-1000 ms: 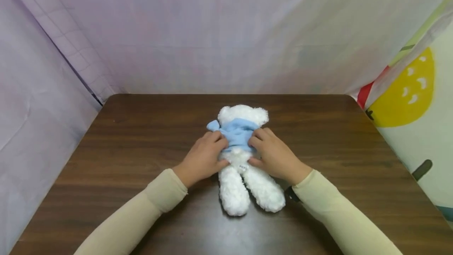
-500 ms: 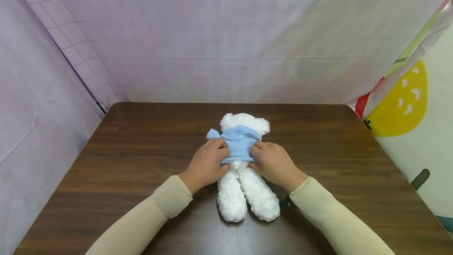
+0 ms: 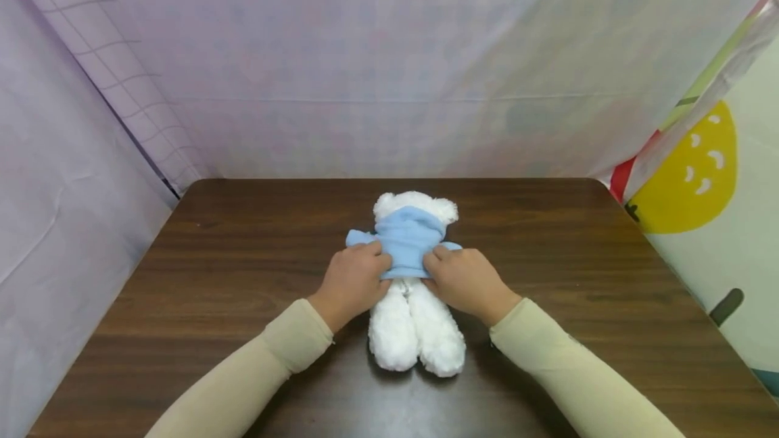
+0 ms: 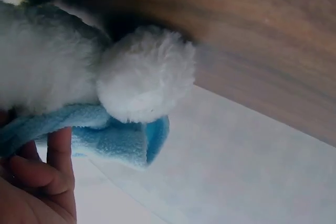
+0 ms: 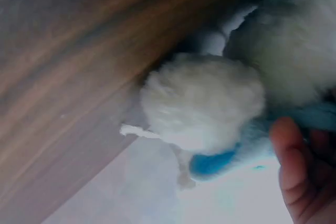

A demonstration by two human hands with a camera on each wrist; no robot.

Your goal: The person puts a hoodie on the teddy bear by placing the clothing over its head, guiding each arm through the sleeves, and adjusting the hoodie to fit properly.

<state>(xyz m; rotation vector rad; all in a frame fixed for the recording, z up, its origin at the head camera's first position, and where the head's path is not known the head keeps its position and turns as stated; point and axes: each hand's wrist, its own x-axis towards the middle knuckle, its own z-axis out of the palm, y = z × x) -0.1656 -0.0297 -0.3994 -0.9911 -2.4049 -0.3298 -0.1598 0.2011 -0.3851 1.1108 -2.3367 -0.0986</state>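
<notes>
A white plush bear (image 3: 414, 203) lies flat on the table with its head away from me and its legs toward me; no face shows. It wears a small blue top (image 3: 406, 242) of soft cloth. My left hand (image 3: 354, 281) pinches the top's lower left edge, and my right hand (image 3: 468, 282) grips the lower right edge. In the left wrist view, the finger and thumb hold blue cloth beside a short sleeve (image 4: 115, 142) and a fluffy white paw (image 4: 149, 74). Another paw (image 5: 205, 100) and blue sleeve (image 5: 212, 165) appear in the right wrist view.
The dark brown wooden table (image 3: 243, 235) has rounded far corners. A pale curtain (image 3: 365, 73) hangs right behind its back edge, with another pale sheet (image 3: 61, 174) along the left. On the right is a cloth with a yellow fruit print (image 3: 688, 174).
The top's lower edge has come down over the bear's lower back, covering the printed tag seen earlier. A blue sleeve now shows beyond my right hand. The bear's legs lie closer together.
</notes>
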